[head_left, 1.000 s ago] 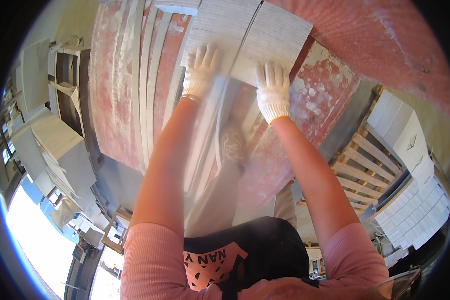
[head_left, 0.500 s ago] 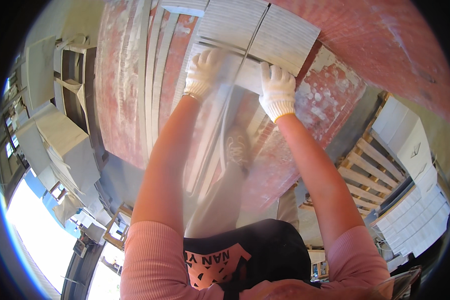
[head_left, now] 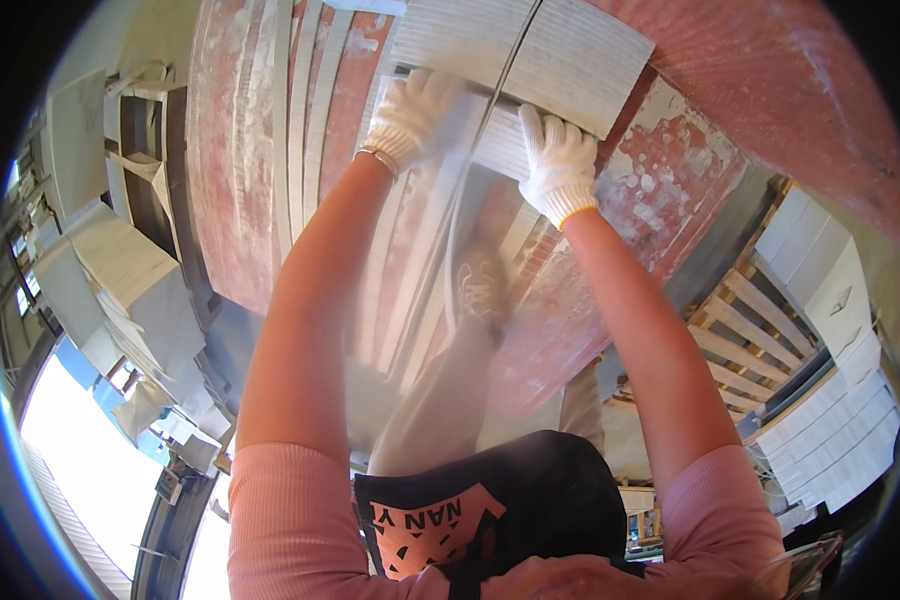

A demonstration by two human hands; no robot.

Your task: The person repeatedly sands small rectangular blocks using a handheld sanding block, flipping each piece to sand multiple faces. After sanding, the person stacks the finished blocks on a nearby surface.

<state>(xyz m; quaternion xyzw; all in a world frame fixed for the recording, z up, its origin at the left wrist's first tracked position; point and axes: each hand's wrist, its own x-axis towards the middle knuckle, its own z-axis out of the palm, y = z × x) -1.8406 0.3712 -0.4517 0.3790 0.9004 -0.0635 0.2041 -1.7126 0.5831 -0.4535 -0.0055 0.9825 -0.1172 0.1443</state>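
Observation:
In white knitted gloves, both my hands rest at a pale, finely ribbed stone tile [head_left: 500, 150] on the red, worn worktable. My left hand [head_left: 410, 115] is at its left part, fingers bent over the far edge; a hazy smear blurs this area. My right hand [head_left: 558, 165] grips the right end, fingers curled together over the far edge. Just beyond lie two wider ribbed tiles, a left one [head_left: 455, 40] and a right one [head_left: 575, 65], with a thin dark gap between them. Another narrow gap separates them from the near tile.
Long pale strips [head_left: 320, 130] run along the red tabletop [head_left: 235, 150] at left. A larger red surface [head_left: 790, 90] rises at far right. My shoe [head_left: 480, 285] is near the table. Stacked slabs [head_left: 120, 265] stand left; a wooden pallet [head_left: 750, 335] and white stacked blocks [head_left: 835, 440] stand right.
Both hands have shifted slightly away from me, the left a bit more. The view has moved a little. My grip on the near tile looks much the same.

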